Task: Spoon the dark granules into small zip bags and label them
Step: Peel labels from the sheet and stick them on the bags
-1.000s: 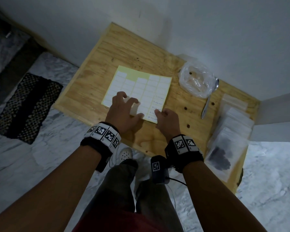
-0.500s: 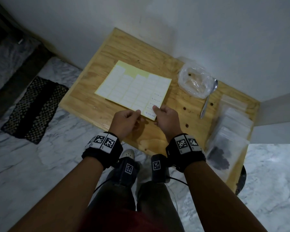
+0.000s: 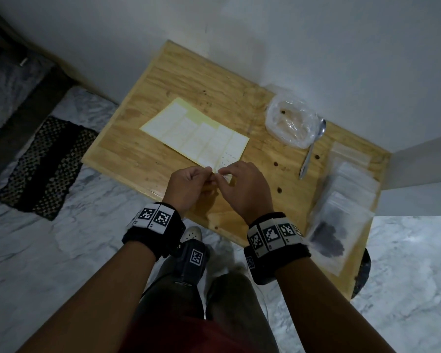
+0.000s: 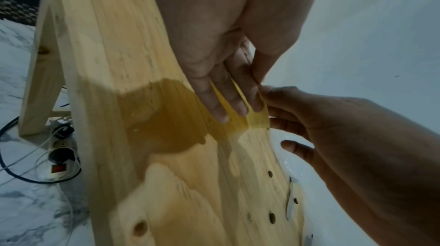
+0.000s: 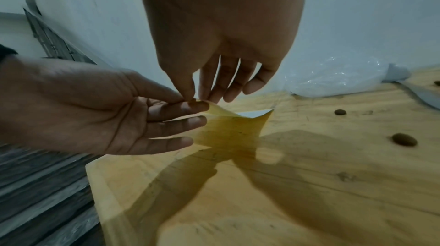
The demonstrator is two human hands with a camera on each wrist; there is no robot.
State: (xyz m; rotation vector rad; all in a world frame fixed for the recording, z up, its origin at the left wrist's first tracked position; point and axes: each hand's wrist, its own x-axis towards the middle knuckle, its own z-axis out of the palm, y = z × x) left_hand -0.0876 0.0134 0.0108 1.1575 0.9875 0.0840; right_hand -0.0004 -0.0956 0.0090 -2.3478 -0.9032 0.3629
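Since the earlier frame, both hands lifted the near corner of the one label sheet (image 3: 196, 133); left hand (image 3: 189, 187) and right hand (image 3: 242, 187) each pinched it. One spoon (image 3: 312, 149) lay right.

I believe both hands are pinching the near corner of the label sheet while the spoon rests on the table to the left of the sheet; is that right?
Not quite: the spoon lies to the right of the label sheet, beside the clear bag, as the head view shows. The left hand and right hand do pinch the sheet's near corner.
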